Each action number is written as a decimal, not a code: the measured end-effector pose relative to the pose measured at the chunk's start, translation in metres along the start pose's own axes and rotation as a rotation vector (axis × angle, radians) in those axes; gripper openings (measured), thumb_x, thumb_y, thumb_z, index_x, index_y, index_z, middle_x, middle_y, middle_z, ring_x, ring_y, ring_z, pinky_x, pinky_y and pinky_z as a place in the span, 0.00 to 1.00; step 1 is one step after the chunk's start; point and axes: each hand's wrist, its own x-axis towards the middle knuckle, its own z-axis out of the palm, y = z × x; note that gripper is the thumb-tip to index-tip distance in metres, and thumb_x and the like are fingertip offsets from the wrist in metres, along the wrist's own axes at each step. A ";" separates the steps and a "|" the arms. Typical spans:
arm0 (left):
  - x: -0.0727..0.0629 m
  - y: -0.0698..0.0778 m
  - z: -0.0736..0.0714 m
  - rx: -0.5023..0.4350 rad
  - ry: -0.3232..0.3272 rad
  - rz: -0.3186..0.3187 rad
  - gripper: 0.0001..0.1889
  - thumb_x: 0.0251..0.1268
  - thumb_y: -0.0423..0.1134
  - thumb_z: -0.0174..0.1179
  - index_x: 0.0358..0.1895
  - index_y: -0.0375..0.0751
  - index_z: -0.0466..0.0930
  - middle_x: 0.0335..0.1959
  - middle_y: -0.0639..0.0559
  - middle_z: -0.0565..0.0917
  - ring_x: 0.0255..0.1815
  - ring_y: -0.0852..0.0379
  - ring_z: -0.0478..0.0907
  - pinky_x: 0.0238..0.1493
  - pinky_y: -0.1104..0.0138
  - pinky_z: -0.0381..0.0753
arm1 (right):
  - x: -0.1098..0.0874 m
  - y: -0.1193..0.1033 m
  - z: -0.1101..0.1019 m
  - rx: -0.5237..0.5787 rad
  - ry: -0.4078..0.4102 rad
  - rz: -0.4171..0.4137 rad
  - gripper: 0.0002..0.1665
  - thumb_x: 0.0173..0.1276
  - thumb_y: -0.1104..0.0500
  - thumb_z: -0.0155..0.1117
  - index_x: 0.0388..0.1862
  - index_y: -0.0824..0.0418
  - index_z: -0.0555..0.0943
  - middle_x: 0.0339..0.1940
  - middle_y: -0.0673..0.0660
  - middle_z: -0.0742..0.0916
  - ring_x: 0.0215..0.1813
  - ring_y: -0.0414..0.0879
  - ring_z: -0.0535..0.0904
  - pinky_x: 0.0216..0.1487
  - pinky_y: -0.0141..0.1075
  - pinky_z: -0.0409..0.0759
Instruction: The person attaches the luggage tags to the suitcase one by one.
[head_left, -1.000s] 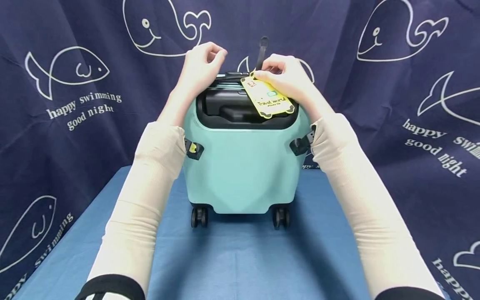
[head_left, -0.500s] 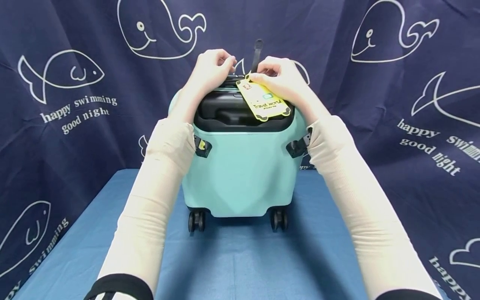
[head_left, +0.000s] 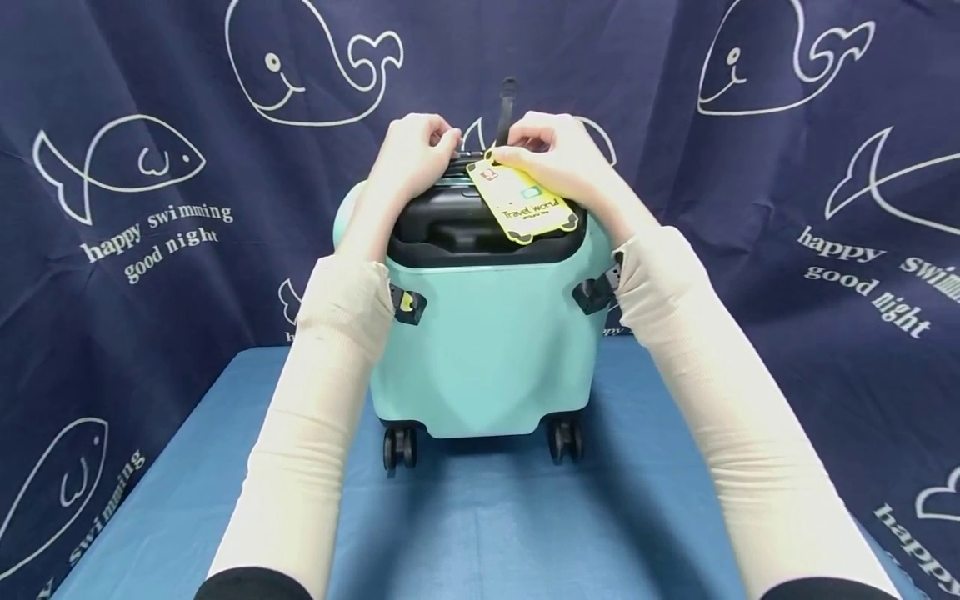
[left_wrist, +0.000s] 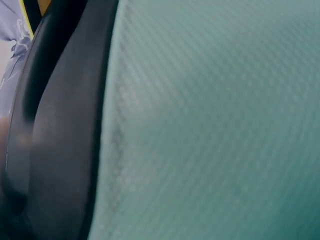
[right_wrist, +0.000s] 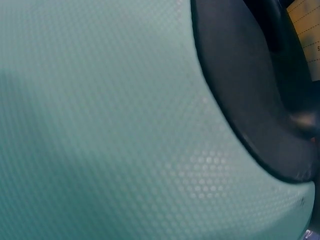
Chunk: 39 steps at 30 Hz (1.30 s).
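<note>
The yellow tag (head_left: 523,202) lies against the mint suitcase (head_left: 487,350) near its top, its black strap (head_left: 506,117) pinched by the curled right hand (head_left: 560,156), the left hand (head_left: 417,152) curled nearby with its hold unclear, all above the blue desk (head_left: 465,533).

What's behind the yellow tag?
Around the yellow tag shows the black panel of the mint suitcase, with a black strap rising above its upper end. Directly behind the tag, the panel is covered; any detail there can't be seen.
</note>
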 end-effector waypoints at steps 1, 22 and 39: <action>-0.001 0.000 0.000 -0.005 -0.013 -0.005 0.16 0.71 0.45 0.46 0.45 0.43 0.82 0.36 0.51 0.82 0.41 0.58 0.76 0.48 0.69 0.70 | 0.000 0.000 0.000 0.001 -0.002 0.001 0.13 0.63 0.54 0.62 0.33 0.65 0.80 0.26 0.46 0.77 0.31 0.37 0.69 0.37 0.26 0.64; -0.001 -0.002 -0.004 -0.384 -0.136 -0.035 0.18 0.64 0.34 0.56 0.58 0.46 0.76 0.58 0.54 0.78 0.44 0.64 0.80 0.46 0.74 0.72 | 0.000 0.001 0.000 0.014 -0.004 0.007 0.12 0.63 0.54 0.62 0.32 0.64 0.80 0.26 0.46 0.76 0.31 0.38 0.69 0.36 0.26 0.63; 0.002 0.001 -0.003 -0.521 -0.083 -0.128 0.15 0.56 0.36 0.66 0.47 0.38 0.83 0.33 0.57 0.87 0.32 0.72 0.80 0.41 0.78 0.75 | 0.000 0.000 0.000 0.027 -0.014 0.003 0.12 0.63 0.54 0.63 0.34 0.63 0.81 0.27 0.45 0.76 0.33 0.38 0.69 0.37 0.26 0.64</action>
